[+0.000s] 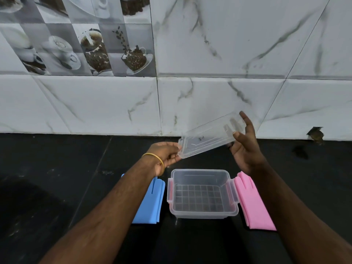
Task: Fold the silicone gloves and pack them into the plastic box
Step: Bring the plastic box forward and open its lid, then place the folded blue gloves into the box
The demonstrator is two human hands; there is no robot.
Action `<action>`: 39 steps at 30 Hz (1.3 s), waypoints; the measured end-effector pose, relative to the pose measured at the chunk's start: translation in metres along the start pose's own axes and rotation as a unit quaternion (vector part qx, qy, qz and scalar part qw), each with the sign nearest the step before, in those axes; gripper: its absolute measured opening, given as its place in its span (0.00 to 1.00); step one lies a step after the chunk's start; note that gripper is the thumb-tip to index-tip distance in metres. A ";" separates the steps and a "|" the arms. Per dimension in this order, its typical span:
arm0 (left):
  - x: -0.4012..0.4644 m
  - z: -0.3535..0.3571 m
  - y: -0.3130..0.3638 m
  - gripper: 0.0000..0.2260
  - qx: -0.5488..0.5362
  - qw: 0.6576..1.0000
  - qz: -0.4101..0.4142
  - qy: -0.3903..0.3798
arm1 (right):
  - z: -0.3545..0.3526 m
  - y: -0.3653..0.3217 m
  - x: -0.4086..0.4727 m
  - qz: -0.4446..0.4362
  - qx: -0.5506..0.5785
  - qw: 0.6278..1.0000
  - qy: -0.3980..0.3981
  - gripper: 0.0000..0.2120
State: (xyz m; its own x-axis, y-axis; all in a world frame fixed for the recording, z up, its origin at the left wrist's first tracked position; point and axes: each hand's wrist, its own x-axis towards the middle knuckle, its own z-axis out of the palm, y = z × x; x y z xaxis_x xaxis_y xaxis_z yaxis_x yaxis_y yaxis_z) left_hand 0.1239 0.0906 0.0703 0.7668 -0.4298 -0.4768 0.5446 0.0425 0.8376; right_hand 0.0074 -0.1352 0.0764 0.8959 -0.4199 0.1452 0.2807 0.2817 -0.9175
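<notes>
Clear plastic box [203,195] sitting open on the black counter [76,168], with nothing inside but the grid pattern on its bottom. Side latches of the box hanging loose. Blue glove [150,202] lying flat just left of the box, partly hidden under the left arm. Pink glove [251,202] lying flat just right of the box, its edge touching or almost touching the box's right latch. Neither glove folded yet, neither one in a hand. Clear lid [209,138] held up in the air above and behind the box, tilted, with its right end higher. Left hand [165,155] pinching the lid's low left corner, fingers curled on it, a gold bangle [154,159] on that wrist. Right hand [245,145] at the lid's high right end, thumb pressed on the top and fingers reaching up behind the edge, so the grip there clamped on the lid too. Both gloves well below the hands, down beside the box. White marble tile wall [228,54] behind the box, with coffee cup picture tiles [85,44] up to the left.
</notes>
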 end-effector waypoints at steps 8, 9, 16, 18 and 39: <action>0.053 -0.005 -0.028 0.11 0.137 0.984 0.063 0.099 | -0.024 0.048 0.008 0.187 -0.270 0.937 0.120 0.22; 0.061 -0.005 -0.033 0.11 0.144 0.983 0.053 0.104 | -0.024 0.051 0.013 0.202 -0.291 0.925 0.135 0.23; 0.085 -0.016 -0.056 0.04 0.167 0.976 -0.009 0.137 | -0.025 0.066 0.031 0.273 -0.422 0.858 0.109 0.27; 0.087 -0.020 -0.060 0.05 0.190 0.971 -0.011 0.143 | -0.027 0.070 0.033 0.289 -0.428 0.851 0.100 0.26; 0.054 -0.060 -0.036 0.11 0.356 0.919 0.073 0.152 | -0.008 0.053 0.028 0.241 -0.503 0.823 0.105 0.37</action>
State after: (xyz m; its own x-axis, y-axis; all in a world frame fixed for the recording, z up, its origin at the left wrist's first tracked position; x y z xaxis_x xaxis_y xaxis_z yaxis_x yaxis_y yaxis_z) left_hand 0.1659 0.1201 -0.0018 0.9327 -0.1902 -0.3065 0.1503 -0.5674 0.8096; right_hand 0.0448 -0.1394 0.0286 0.7116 -0.6377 -0.2950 -0.6112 -0.3548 -0.7075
